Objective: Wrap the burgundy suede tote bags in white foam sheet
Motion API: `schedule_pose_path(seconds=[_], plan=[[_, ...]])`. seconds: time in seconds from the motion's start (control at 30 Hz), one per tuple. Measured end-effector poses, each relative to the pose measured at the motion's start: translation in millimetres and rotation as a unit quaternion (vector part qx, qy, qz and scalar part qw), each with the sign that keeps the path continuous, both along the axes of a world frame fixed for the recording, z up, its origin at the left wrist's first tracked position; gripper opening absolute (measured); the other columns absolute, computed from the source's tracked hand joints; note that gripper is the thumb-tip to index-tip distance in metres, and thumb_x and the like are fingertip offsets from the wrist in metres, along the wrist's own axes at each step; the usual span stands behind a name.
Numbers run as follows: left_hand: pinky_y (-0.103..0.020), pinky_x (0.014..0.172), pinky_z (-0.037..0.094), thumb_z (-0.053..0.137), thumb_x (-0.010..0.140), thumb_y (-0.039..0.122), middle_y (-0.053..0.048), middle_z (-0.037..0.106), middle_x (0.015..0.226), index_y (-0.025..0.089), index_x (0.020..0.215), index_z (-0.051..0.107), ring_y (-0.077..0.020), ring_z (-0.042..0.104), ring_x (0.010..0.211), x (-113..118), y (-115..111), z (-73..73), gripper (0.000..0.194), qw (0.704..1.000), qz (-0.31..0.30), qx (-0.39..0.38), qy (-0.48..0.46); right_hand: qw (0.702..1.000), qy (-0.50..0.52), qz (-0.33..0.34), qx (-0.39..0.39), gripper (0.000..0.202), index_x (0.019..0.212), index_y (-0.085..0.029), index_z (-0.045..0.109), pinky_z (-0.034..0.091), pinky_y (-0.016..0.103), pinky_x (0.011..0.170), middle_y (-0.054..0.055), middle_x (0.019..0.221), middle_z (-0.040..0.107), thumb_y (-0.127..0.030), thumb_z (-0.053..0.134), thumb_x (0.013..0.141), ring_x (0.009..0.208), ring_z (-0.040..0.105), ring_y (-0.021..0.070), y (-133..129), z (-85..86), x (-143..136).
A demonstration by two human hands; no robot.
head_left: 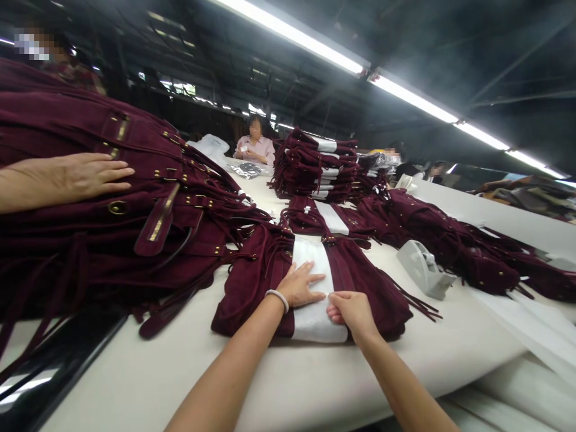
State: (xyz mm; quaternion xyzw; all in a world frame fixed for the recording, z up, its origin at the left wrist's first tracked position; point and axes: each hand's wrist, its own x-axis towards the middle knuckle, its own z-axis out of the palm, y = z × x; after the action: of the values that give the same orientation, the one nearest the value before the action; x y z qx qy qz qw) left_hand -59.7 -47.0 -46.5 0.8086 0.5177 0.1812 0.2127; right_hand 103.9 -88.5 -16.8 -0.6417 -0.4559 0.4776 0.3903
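Observation:
In front of me a folded maroon bag (252,288) with fringe and gold studs lies on the table, a white paper band (310,255) wrapped around its middle. My left hand (297,285), a pale band at its wrist, rests flat on the paper with fingers spread. Close beside it, my right hand (355,312) pinches a small white piece at the fingertips, right by the paper; what it is exactly is too small to tell. A whitish tape dispenser (423,270) stands to the right of the bag.
At left, another person's hand (81,174) lies on a big heap of maroon bags (135,138). Banded bags form a stack (315,165) behind; more bags (432,234) lie along the right. A person in a pink shirt (255,149) sits across the table (135,384).

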Motion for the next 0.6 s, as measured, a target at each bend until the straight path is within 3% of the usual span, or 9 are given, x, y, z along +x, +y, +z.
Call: schedule_pose_path(seconds=[0.2, 0.4, 0.6], plan=[[-0.052, 0.119, 0.005, 0.058, 0.082, 0.058, -0.009, 0.019, 0.160, 0.032, 0.139, 0.049, -0.0275, 0.016, 0.148, -1.4, -1.6, 0.4, 0.063, 1.000, -0.002, 0.005, -0.001, 0.999, -0.037, -0.006, 0.008, 0.006, 0.077, -0.008, 0.066, 0.049, 0.017, 0.038, 0.003, 0.048, 0.064, -0.008, 0.060, 0.077, 0.041, 0.060, 0.0119, 3.9, -7.8, -0.8], [-0.051, 0.119, 0.004, 0.059, 0.082, 0.055, -0.010, 0.021, 0.160, 0.031, 0.139, 0.049, -0.0269, 0.017, 0.148, -1.4, -2.6, 0.7, 0.062, 1.000, 0.001, 0.007, 0.002, 0.996, -0.084, 0.011, -0.007, 0.012, 0.071, -0.016, 0.054, 0.052, 0.020, 0.040, 0.003, 0.051, 0.066, -0.009, 0.059, 0.079, 0.044, 0.064, 0.0148, 10.3, -17.7, 0.0], [-0.052, 0.119, 0.004, 0.057, 0.084, 0.049, -0.010, 0.021, 0.160, 0.031, 0.139, 0.049, -0.0260, 0.015, 0.148, -0.8, -2.9, 2.7, 0.058, 1.000, 0.000, 0.004, 0.003, 0.987, -0.137, 0.053, -0.063, 0.021, 0.069, -0.021, 0.044, 0.050, 0.020, 0.040, 0.000, 0.047, 0.063, -0.008, 0.056, 0.082, 0.045, 0.064, 0.0155, 12.5, -10.0, -3.3]])
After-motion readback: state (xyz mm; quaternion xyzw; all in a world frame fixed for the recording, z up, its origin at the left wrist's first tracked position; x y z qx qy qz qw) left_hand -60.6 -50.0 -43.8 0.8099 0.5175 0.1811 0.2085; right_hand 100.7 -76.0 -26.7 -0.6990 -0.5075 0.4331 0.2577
